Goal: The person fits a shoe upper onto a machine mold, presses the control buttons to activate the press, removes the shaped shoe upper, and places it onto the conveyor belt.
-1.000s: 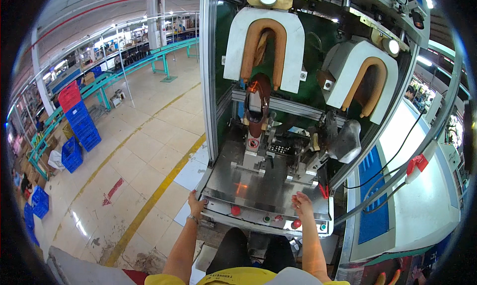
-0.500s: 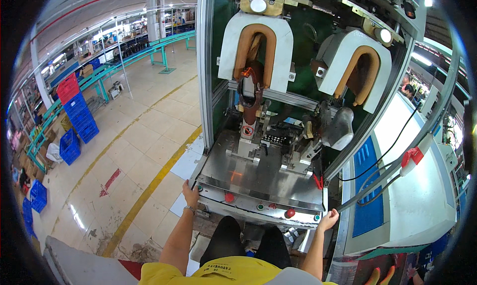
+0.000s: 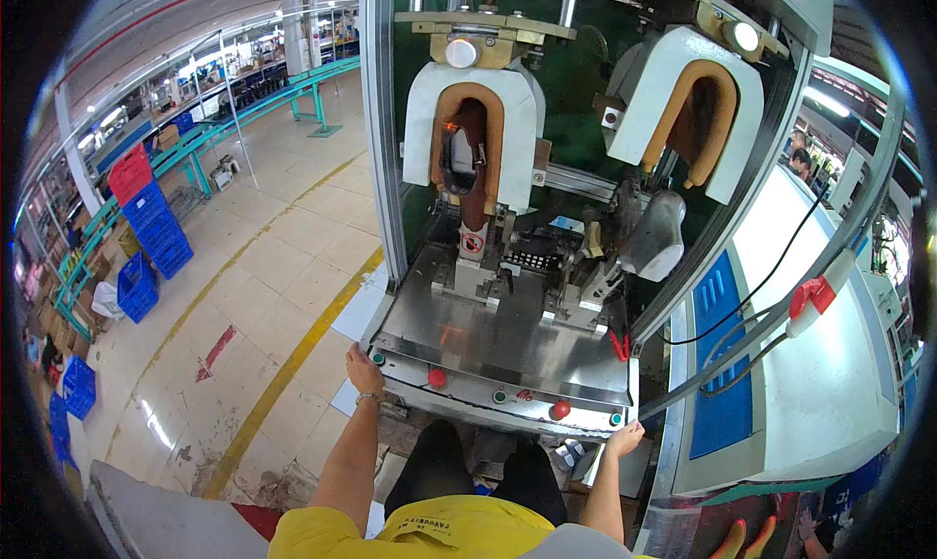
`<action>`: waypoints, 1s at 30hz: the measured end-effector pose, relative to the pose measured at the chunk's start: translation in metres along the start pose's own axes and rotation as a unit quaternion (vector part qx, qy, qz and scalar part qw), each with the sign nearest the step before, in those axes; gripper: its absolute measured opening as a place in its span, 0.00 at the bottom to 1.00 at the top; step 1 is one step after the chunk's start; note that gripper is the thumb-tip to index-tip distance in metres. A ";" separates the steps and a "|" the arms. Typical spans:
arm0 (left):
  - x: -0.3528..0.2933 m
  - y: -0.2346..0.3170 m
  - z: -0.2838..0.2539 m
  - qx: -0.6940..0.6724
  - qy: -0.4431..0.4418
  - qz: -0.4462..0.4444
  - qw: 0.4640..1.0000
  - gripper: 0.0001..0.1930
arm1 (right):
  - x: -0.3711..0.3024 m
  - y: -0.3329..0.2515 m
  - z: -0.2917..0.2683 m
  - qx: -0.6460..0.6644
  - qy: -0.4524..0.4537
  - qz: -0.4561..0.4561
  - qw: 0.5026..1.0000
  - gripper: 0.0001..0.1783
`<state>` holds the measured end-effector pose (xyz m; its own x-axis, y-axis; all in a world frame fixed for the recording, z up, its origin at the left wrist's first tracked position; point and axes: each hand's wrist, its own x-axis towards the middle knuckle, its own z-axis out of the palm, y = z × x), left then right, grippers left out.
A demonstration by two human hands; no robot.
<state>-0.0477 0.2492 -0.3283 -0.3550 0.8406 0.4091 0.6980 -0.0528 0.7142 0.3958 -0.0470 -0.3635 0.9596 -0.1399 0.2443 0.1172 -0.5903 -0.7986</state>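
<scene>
My left hand (image 3: 365, 374) grips the left corner of the machine's control panel (image 3: 468, 396), next to a green button (image 3: 379, 359). At the opposite corner my right hand (image 3: 625, 439) holds the panel's edge, close to another green button (image 3: 616, 419). Some fingers of both hands are hidden by the panel. Above the steel plate, a brown shoe upper (image 3: 472, 122) sits upright on the left form, surrounded by a white U-shaped press head (image 3: 420, 120) with a tan pad. The right form (image 3: 656, 235) is bare grey metal, below a second white press head (image 3: 639, 115).
Two red knobs (image 3: 561, 410) stand on the panel. Red-handled pliers (image 3: 620, 345) lie at the plate's right edge. A white and blue machine (image 3: 781, 335) flanks the right side. Stacked blue crates (image 3: 161, 227) stand on the floor at left, near a green rail (image 3: 293, 86).
The left press head has come down around the shoe upper. My view has shifted slightly, so the machine appears further left. Both hands remain at the panel's corners.
</scene>
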 end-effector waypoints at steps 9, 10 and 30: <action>-0.003 -0.004 0.002 -0.003 0.024 0.020 1.000 0.13 | -0.002 0.000 -0.002 0.081 -0.003 0.027 0.996 0.18; -0.004 -0.004 0.003 -0.014 0.021 0.017 1.000 0.13 | -0.002 0.002 -0.003 0.093 -0.001 0.029 0.995 0.18; -0.004 -0.032 0.015 -0.059 0.062 -0.084 0.993 0.22 | 0.036 -0.009 -0.005 -0.044 -0.106 0.058 0.992 0.25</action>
<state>-0.0592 0.2552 -0.3612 -0.5398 0.7701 0.3399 0.5465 0.0135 0.8373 0.4280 -0.0507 -0.3451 0.9986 -0.0463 0.0239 -0.0119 -0.6482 -0.7614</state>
